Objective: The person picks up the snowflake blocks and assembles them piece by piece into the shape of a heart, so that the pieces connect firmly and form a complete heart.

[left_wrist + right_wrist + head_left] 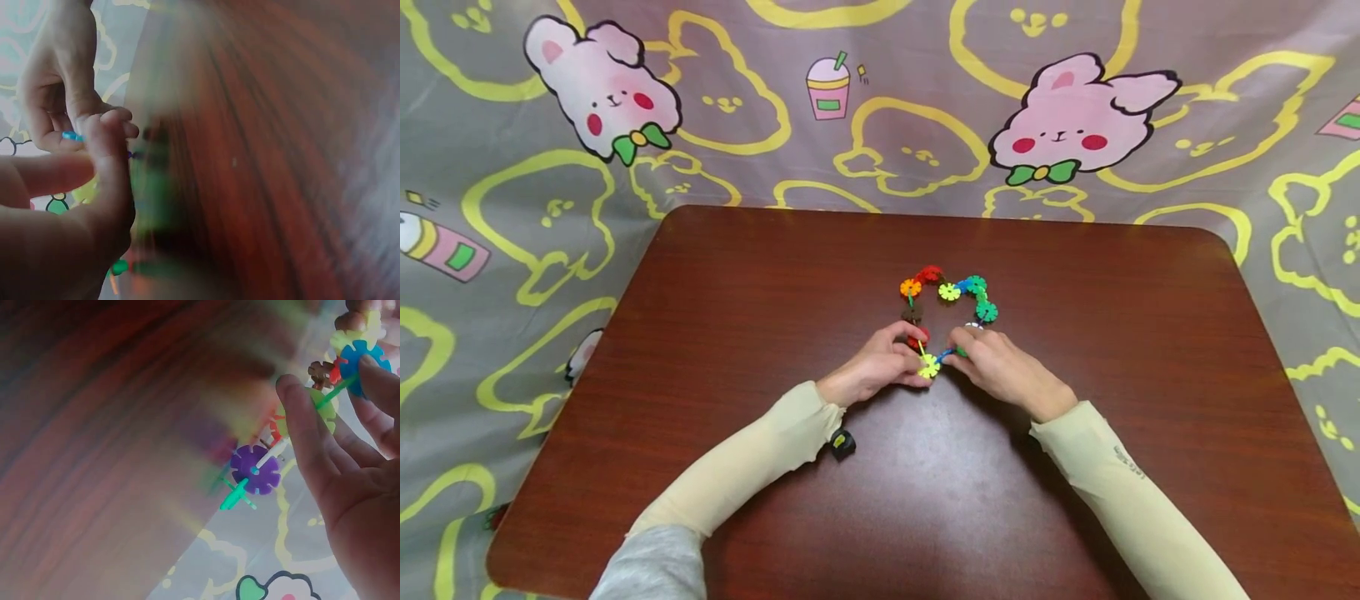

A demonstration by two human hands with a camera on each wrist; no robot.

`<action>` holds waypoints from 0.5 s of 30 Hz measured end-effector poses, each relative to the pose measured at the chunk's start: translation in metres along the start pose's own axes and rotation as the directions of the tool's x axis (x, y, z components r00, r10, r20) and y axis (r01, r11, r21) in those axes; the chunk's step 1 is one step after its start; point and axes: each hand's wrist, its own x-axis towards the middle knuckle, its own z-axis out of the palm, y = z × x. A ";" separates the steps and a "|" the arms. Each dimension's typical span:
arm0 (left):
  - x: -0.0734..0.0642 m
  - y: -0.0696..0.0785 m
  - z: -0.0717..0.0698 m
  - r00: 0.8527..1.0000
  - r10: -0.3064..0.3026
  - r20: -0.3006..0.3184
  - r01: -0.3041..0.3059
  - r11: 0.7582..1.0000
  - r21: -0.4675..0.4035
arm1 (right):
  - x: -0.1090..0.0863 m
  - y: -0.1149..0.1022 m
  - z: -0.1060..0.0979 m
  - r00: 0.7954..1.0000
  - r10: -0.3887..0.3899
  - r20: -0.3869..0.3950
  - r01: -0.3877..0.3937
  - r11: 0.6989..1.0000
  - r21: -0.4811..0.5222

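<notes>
Notched plastic snowflake discs are linked edge to edge in a chain that curves round on the tabletop. My left hand (pixel 878 364) pinches a yellow-green disc (pixel 929 366) at the near end of the loop. Right beside it, my right hand (pixel 1003 367) holds a blue disc (pixel 352 362) between thumb and fingers, and the two discs meet at their edges. From the right hand the chain runs on past a purple disc (pixel 256 467) to a green disc (pixel 987 312). An orange disc (pixel 911 287) and a red disc (pixel 931 273) lie at the far side.
A small black object (pixel 842 443) sits beside the left sleeve's cuff. The brown wooden table (pixel 760 275) reaches back to a printed curtain (pixel 917 50) that also hangs along both sides.
</notes>
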 end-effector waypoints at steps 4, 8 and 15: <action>-0.001 0.001 0.000 1.000 -0.004 0.028 0.000 0.990 0.138 | -0.001 0.002 -0.001 1.000 0.004 0.014 -0.003 1.000 -0.016; 0.000 0.000 0.000 0.999 0.026 0.042 -0.035 0.972 0.233 | -0.002 0.002 0.000 0.999 0.017 0.034 -0.015 0.997 -0.071; 0.000 0.000 0.004 0.997 0.064 0.039 -0.074 0.923 0.378 | -0.001 -0.002 0.001 0.999 0.012 0.038 -0.007 0.989 -0.145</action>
